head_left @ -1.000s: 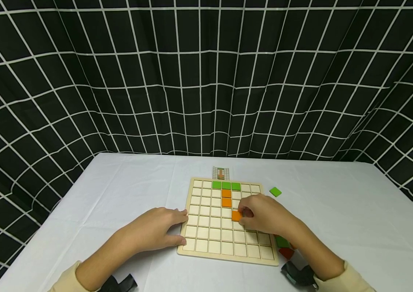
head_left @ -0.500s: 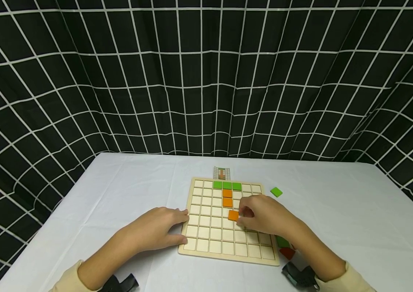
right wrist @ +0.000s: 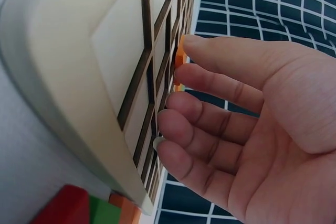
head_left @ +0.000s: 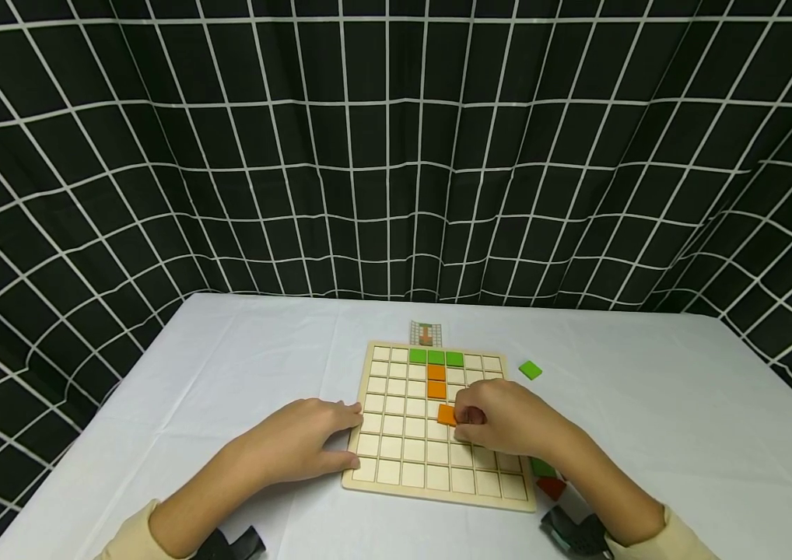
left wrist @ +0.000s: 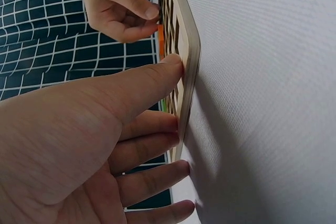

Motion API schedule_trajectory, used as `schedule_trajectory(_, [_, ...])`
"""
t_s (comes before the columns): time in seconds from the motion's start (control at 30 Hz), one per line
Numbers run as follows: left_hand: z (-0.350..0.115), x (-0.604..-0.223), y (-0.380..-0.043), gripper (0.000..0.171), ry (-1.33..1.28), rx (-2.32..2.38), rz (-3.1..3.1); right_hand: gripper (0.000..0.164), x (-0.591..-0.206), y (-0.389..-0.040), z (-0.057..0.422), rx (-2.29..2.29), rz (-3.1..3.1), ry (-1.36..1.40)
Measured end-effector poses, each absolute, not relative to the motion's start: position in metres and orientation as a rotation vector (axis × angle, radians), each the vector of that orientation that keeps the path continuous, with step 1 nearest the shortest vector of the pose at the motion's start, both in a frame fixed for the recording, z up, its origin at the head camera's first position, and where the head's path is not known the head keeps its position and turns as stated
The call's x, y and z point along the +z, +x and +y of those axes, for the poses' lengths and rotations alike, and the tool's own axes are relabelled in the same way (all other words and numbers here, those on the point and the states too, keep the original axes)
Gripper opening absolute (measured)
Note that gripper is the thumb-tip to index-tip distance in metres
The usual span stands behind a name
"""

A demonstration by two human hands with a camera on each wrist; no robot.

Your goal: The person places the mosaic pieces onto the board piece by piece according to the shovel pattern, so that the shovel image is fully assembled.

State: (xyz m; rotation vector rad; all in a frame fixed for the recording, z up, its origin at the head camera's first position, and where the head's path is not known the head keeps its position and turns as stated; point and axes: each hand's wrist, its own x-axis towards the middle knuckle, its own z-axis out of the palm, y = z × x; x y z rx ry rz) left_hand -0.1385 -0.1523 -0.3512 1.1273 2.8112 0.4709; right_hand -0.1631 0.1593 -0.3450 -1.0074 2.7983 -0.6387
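Note:
A square wooden board [head_left: 388, 470] with a grid of shallow cells lies on the white table. Three green tiles [head_left: 436, 357] fill part of its far row, and two orange tiles [head_left: 436, 390] run down from the middle one. Over the board, my right hand [head_left: 508, 418] pinches another orange tile [head_left: 446, 414] between thumb and index finger, just below that orange column. The tile [right wrist: 180, 53] sits close against the grid in the right wrist view. My left hand [head_left: 301, 439] rests at the board's left edge, thumb [left wrist: 170, 66] on the rim, fingers extended along the side.
Behind the board lies a small patterned card [head_left: 425, 334] showing a green and orange figure. One loose green tile [head_left: 530, 370] is off the far right corner. Green [head_left: 541, 467] and red [head_left: 551, 488] pieces lie by the near right edge, partly under my right forearm.
My right hand has shifted the orange tile slightly left, to just under the orange column. The left hand stays at the board's edge.

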Motion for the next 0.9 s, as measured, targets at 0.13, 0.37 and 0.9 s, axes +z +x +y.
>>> schedule_trajectory(0.13, [-0.1525, -0.3513, -0.1384, 0.027, 1.130, 0.469, 2.812, 0.020, -0.3464, -0.1636, 0.1591, -0.649, 2.791, -1.011])
schedule_trajectory(0.37, [-0.1526, -0.3519, -0.1386, 0.027, 1.134, 0.463, 2.818, 0.011, -0.3466, -0.1637, 0.1586, -0.655, 2.794, -0.956])
schedule_trajectory(0.9, [-0.1526, -0.3512, -0.1378, 0.029, 1.144, 0.449, 2.817, 0.019, -0.3454, -0.1612, 0.1560, -0.651, 2.797, -0.892])
